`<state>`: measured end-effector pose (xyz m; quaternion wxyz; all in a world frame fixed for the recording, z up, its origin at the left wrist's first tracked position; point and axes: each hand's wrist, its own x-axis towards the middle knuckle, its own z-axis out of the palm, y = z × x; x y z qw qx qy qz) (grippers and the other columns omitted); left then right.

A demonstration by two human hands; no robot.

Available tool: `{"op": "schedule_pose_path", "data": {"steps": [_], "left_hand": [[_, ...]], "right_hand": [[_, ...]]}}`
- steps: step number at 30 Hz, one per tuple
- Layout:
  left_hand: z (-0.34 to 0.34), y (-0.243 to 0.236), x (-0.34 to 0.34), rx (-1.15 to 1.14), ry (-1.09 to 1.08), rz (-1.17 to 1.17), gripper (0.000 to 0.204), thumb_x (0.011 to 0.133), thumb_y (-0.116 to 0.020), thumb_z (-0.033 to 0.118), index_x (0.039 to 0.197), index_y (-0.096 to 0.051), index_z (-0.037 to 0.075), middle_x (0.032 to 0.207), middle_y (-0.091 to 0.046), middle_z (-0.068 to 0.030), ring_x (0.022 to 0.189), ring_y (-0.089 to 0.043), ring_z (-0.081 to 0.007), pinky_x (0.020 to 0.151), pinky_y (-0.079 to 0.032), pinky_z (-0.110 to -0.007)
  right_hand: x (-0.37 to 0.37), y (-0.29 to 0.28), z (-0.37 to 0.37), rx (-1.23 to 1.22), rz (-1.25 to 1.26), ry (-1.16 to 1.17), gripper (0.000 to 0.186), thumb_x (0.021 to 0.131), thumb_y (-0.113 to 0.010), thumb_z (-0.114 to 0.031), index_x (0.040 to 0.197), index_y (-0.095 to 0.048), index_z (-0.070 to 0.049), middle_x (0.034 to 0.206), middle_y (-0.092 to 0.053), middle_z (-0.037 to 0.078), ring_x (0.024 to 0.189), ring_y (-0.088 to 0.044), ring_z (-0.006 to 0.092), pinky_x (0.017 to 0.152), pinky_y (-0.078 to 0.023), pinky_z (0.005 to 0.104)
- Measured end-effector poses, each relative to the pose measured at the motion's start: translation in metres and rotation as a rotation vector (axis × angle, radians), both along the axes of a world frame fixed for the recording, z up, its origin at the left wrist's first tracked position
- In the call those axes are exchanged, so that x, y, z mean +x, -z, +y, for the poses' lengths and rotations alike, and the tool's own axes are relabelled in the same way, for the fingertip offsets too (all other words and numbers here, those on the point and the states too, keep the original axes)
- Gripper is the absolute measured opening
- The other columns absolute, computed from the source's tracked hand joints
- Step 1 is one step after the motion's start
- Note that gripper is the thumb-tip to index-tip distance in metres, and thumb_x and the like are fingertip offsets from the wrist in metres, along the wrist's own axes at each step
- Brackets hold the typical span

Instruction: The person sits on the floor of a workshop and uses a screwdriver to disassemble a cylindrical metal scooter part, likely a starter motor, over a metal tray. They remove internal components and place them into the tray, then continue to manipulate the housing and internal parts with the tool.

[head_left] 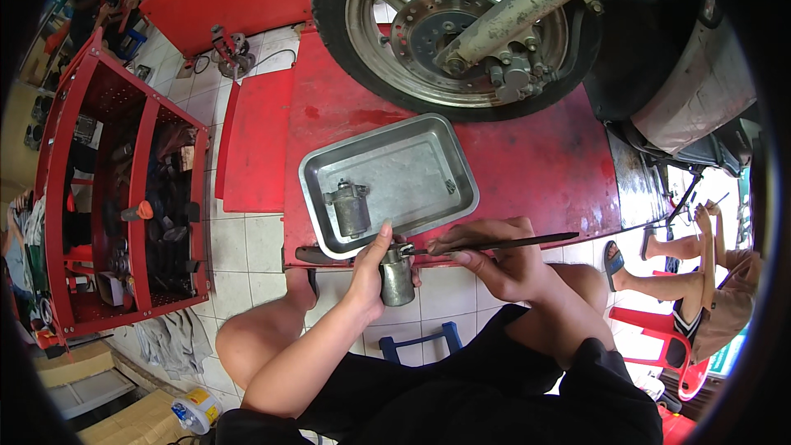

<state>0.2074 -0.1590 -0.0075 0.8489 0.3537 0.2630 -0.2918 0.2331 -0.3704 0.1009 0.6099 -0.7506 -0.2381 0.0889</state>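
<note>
A silvery rectangular tray with rounded corners lies near the middle of the view on a red table. In it, toward eight o'clock, stands or leans a grey metal cylinder with a bracketed top, while a small dark piece sits at the tray's three o'clock; much of the tray's floor between them is bare metal with a dull shine. Over at nine o'clock, a red open-sided rack holds a dark jumble of parts, and a white tub with yellow on it sits on the floor side at eight o'clock — its contents cannot be told.

The second cylinder is just outside the tray, at its six o'clock, upright in the person's grip. It is dull grey metal, scuffed, with a smooth, rounded body and a narrower, uneven top. The left hand holds it, thumb up along its nine o'clock side. The right hand pinches a slim dark tool, whose nine o'clock end meets or nearly meets the cylinder's top — the exact contact is too small to tell.
</note>
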Motion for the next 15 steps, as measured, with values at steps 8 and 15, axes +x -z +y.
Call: {"op": "schedule_pose_path", "data": {"steps": [8,15], "left_hand": [[0.0,-0.019,0.006,0.156,-0.031,-0.163,0.059,0.096,-0.06,0.061,0.108,-0.053,0.003,0.082,-0.062,-0.0121,0.06,-0.066,-0.0261,0.056,-0.055,-0.039],[0.001,-0.02,0.004,0.238,-0.076,-0.238,0.057,0.098,-0.059,0.058,0.11,-0.051,0.003,0.082,-0.059,-0.0115,0.062,-0.066,-0.0259,0.058,-0.055,-0.038]], "right_hand": [[-0.006,0.021,-0.003,0.164,-0.129,0.087,0.016,0.093,-0.068,0.002,0.108,-0.069,0.008,0.102,-0.076,0.017,0.099,-0.075,0.0255,0.088,-0.061,0.0345],[-0.019,0.031,0.009,0.229,-0.1,0.193,0.012,0.097,-0.063,0.001,0.103,-0.066,0.011,0.099,-0.075,0.022,0.097,-0.075,0.032,0.087,-0.062,0.042]]}}
